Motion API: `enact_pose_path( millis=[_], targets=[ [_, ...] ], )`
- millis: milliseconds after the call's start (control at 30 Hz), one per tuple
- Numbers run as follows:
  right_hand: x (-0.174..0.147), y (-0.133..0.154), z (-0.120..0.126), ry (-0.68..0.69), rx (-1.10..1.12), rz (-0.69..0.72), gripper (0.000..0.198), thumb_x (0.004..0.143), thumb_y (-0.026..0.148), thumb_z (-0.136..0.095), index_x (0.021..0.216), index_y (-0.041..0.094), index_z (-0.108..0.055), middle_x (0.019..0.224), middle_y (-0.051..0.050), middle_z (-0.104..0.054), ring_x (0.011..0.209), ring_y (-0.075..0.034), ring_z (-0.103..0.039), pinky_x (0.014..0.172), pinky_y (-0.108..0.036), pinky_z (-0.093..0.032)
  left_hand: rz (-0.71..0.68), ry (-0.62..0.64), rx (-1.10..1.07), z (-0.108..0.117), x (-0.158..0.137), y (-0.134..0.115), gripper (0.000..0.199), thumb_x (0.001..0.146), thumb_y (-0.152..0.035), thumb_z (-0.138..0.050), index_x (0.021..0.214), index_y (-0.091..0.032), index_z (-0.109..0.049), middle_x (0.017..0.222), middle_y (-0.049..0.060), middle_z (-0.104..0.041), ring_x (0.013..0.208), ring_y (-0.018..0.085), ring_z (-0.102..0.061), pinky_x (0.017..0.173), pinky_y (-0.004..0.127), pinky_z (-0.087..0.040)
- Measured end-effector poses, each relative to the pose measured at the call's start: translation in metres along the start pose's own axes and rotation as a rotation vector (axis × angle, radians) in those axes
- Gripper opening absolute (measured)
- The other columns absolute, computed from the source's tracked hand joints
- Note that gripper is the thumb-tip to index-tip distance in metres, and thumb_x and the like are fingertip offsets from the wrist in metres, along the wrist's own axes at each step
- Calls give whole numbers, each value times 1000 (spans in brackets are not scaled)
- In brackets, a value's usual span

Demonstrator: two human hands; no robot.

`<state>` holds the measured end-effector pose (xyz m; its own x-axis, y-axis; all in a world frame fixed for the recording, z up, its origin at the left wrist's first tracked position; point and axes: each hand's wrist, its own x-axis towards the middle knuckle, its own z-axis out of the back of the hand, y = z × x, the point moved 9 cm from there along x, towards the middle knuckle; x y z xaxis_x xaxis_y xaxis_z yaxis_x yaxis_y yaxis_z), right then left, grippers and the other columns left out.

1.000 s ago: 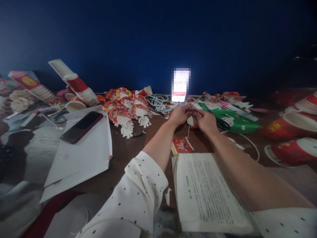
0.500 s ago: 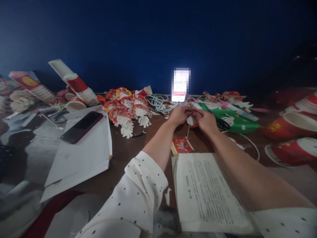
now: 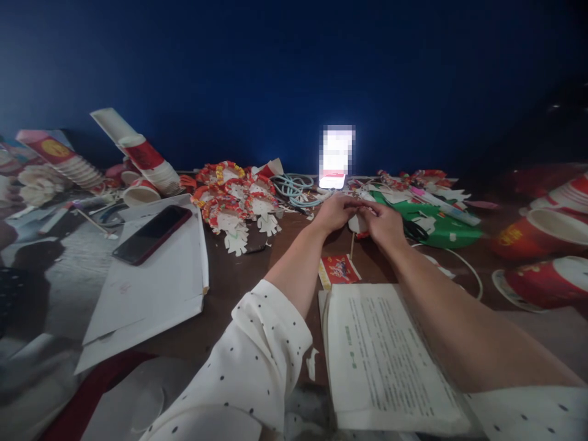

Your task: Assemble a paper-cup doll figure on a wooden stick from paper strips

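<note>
Between my two hands is a small white and red paper piece [image 3: 356, 225] with a thin stick pointing down toward the table. My left hand [image 3: 337, 213] is closed, its fingertips pinching the piece's upper edge from the left. My right hand [image 3: 384, 225] pinches the same edge from the right, the fingertips of both hands meeting. The fingers cover much of the piece. Below it lies a red printed paper packet [image 3: 340, 270]. Nearer to me, a printed booklet [image 3: 386, 355] rests under my right forearm.
Finished-looking red and white paper crafts [image 3: 232, 199] are heaped left of my hands. A lit phone [image 3: 332, 180] leans on the blue wall. Green sheet [image 3: 452, 231] and paper cups [image 3: 542, 233] lie to the right. A dark phone [image 3: 152, 234] rests on white folders [image 3: 151, 300] at left.
Both hands keep their pinch on the paper piece, with only slight finger movement. The stick has shifted a little to the right. Nothing else has visibly moved.
</note>
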<state>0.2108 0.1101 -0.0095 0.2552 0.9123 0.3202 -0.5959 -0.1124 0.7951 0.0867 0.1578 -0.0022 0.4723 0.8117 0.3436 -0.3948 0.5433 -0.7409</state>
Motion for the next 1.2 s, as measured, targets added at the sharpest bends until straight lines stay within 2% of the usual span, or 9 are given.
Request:
enact_pose_path(
  millis=[200, 400, 733, 1033, 1200],
  targets=[
    [-1, 2, 3, -12, -13, -3, 37, 84, 35, -61, 111, 18, -79, 102, -10, -79, 93, -27, -71, 86, -39, -54, 47, -35, -3, 1, -2, 3, 27, 86, -15, -61, 108, -16, -77, 112, 10, -74, 107, 21, -65, 99, 34, -49],
    [-1, 0, 3, -33, -13, -37, 35, 84, 34, -61, 109, 17, -79, 97, -10, -79, 89, -27, -71, 82, -39, -54, 96, -49, -60, 2, -4, 2, 24, 87, -18, -61, 106, -16, -75, 111, 10, -73, 101, 20, -66, 95, 33, -50],
    [0, -3, 4, -62, -33, -38, 36, 85, 38, -62, 107, 15, -79, 99, -12, -78, 91, -29, -71, 84, -40, -53, 141, -57, -46, 3, -6, 2, 25, 92, -34, -59, 102, -16, -74, 106, 9, -75, 94, 19, -67, 89, 31, -50],
    [0, -2, 5, -71, -40, -56, 34, 85, 33, -61, 108, 16, -79, 100, -12, -78, 94, -29, -71, 86, -41, -53, 150, -47, 7, 3, -6, 3, 26, 91, -30, -59, 106, -17, -75, 108, 9, -75, 97, 20, -67, 91, 32, -50],
    [0, -4, 5, -78, -20, -46, 35, 84, 37, -61, 106, 17, -78, 100, -11, -78, 94, -29, -72, 86, -41, -54, 160, -41, 12, 3, -6, 4, 27, 92, -33, -58, 106, -17, -76, 107, 9, -76, 98, 21, -68, 92, 32, -50]
  ],
)
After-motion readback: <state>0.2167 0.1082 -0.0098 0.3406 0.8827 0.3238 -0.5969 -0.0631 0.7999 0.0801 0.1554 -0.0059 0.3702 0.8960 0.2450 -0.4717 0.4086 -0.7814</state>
